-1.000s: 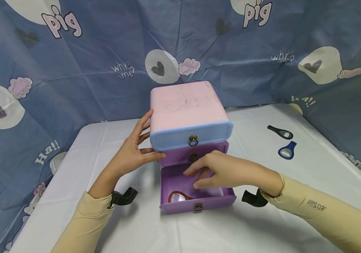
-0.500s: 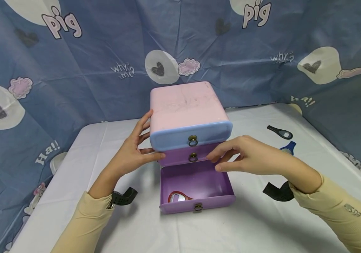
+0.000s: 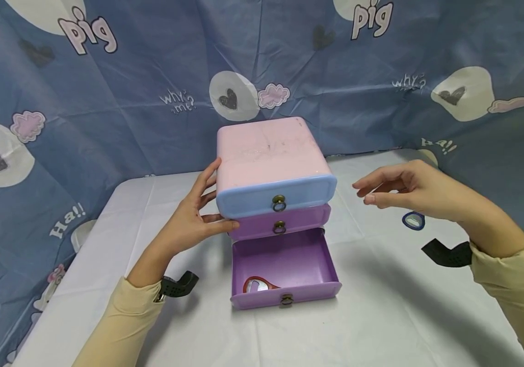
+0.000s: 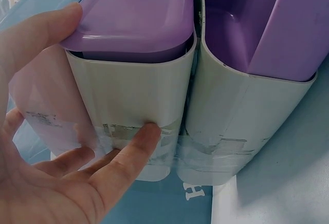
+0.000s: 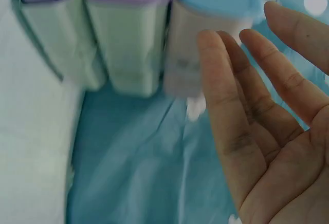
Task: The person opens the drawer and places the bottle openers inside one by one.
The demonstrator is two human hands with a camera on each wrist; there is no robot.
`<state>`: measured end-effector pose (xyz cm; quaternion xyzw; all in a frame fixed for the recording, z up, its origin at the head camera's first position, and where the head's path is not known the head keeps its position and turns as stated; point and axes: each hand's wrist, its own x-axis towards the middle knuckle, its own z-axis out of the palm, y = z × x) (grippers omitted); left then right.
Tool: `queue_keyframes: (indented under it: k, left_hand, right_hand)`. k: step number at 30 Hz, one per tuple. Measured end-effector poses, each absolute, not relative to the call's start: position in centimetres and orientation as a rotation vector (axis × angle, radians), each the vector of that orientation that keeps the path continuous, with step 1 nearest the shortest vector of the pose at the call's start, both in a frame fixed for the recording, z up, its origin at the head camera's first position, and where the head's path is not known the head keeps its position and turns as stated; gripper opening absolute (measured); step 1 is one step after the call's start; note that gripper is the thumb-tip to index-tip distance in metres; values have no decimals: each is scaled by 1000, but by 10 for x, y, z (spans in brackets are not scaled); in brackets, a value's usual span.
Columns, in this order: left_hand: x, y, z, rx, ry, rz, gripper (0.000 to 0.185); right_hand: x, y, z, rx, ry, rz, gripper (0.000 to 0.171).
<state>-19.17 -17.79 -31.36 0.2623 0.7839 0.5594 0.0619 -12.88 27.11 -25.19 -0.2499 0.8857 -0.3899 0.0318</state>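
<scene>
A three-tier drawer unit (image 3: 268,153) with a pink top stands on the white table. Its bottom purple drawer (image 3: 289,260) is pulled out, and a red bottle opener (image 3: 256,284) lies in that drawer's front left corner. The blue top drawer (image 3: 308,191) and purple middle drawer (image 3: 305,219) are pushed in. My left hand (image 3: 188,224) rests along the unit's left side, fingers extended and thumb at the middle drawer's front edge (image 4: 77,41). Held up to the right of the unit, my right hand (image 3: 422,191) has relaxed fingers and nothing in them.
A blue bottle opener (image 3: 413,220) lies on the table at the right, partly covered by my right hand. Behind the table hangs a blue patterned cloth (image 3: 152,61). White tablecloth (image 3: 308,336) shows in front of the drawer unit.
My right hand has risen out of the bottom drawer and moved right, over the bottle openers, now hiding the black one. The left hand has stayed on the unit.
</scene>
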Motion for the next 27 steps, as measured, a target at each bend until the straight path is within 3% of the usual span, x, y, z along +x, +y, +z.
queue_keyframes:
  k: [13,27]
  left_hand:
    - [-192,-178,-314,791,2374,1694,130]
    - [-193,-177,-315,786,2374,1696,131]
  right_hand:
    - [-164,342,-277,-378,2800,-1193,38]
    - [-181,389,-311,-262,2719,-1235,39]
